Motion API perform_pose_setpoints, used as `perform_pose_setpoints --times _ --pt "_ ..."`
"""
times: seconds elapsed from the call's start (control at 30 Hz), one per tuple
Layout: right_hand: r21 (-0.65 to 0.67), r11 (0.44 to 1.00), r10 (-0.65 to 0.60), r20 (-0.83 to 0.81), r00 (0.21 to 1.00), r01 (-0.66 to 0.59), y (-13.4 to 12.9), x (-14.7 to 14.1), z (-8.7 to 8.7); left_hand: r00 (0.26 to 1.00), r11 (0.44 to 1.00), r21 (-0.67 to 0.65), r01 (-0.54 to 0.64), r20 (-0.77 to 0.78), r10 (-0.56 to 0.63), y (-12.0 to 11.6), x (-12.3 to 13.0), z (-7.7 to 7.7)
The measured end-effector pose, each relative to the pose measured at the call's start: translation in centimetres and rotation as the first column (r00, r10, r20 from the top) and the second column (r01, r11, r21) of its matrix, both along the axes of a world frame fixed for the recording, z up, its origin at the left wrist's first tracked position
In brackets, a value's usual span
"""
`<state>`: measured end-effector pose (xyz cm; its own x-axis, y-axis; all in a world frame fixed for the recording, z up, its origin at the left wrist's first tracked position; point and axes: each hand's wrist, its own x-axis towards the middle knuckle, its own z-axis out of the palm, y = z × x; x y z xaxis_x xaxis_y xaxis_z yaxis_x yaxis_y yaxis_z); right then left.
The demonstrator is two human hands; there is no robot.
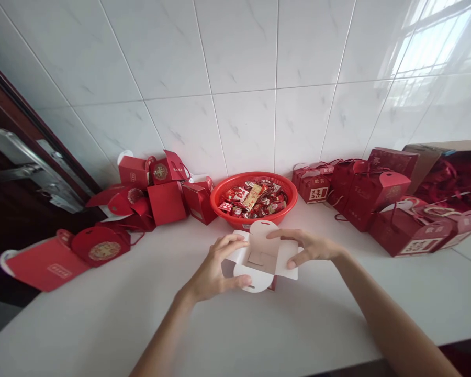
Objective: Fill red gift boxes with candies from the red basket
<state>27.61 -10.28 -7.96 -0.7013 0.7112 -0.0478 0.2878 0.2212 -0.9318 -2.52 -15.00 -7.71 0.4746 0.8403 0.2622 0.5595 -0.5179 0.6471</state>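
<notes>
An unfolded gift box (262,254) with a white inside stands on the white table, its flaps spread outward and its top open. My left hand (215,267) is at the box's left side, fingers apart, with the fingertips on the left flap and the thumb at the rounded front flap. On the other side, my right hand (306,246) has its thumb on the right flap and its fingers by the back flap, also spread. Just behind the box is a red plastic basket (239,219) holding several wrapped candies (252,197).
Several red boxes (168,203) stand at the left, beside a dark door (8,173). More red boxes with cords (412,230) are at the right, near a cardboard carton (426,162) with shiny red contents. A tiled wall (243,125) rises behind the table (141,314).
</notes>
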Motion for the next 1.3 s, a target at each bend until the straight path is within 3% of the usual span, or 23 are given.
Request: perform_pose_setpoints --times 0.13,0.3,0.47,0.63,0.77,0.87,0.93,1.0,1.13,1.3 --pt "0.047 0.999 -0.011 -0.183 0.983 0.02 0.3 -0.1 -0.4 0.998 1.0 0.005 -0.013 0.055 0.013 0.0 0.3 -0.5" --pt "-0.004 0.967 -0.227 -0.46 0.859 0.253 0.7 -0.2 -0.6 0.986 0.997 0.074 -0.025 0.164 0.013 -0.1 0.9 -1.2" --pt "-0.09 0.877 -0.441 -0.542 0.715 0.472 1.2 -0.2 -1.0 0.963 0.989 0.143 -0.045 0.27 0.005 -0.4 1.3 -1.7" --pt "-0.022 0.766 -0.527 -0.592 0.609 0.642 1.8 -0.8 -0.7 0.931 0.972 0.225 -0.067 0.364 -0.02 -0.4 1.3 -2.1" --pt "0.137 0.723 -0.524 -0.531 0.666 0.677 4.6 -1.5 0.6 0.884 0.958 0.213 -0.194 0.461 0.076 -0.1 1.4 -2.9" --pt "0.309 0.684 -0.589 -0.299 0.751 0.66 8.2 -2.2 1.5 0.819 0.948 0.111 -0.299 0.539 0.196 0.4 1.6 -3.9" --pt "0.402 0.658 -0.652 -0.119 0.749 0.636 10.8 -2.9 1.8 0.769 0.939 0.022 -0.344 0.581 0.268 1.0 1.6 -4.7" --pt "0.455 0.652 -0.667 -0.037 0.744 0.607 13.1 -3.7 2.0 0.716 0.923 -0.06 -0.379 0.613 0.334 1.6 1.5 -5.6" --pt "0.512 0.689 -0.62 0.049 0.783 0.513 16.0 -5.1 2.1 0.632 0.882 -0.194 -0.429 0.633 0.447 3.1 1.2 -7.0" --pt "0.499 0.786 -0.485 0.132 0.864 0.365 17.3 -6.0 1.4 0.604 0.862 -0.284 -0.419 0.622 0.498 4.0 1.3 -7.6"
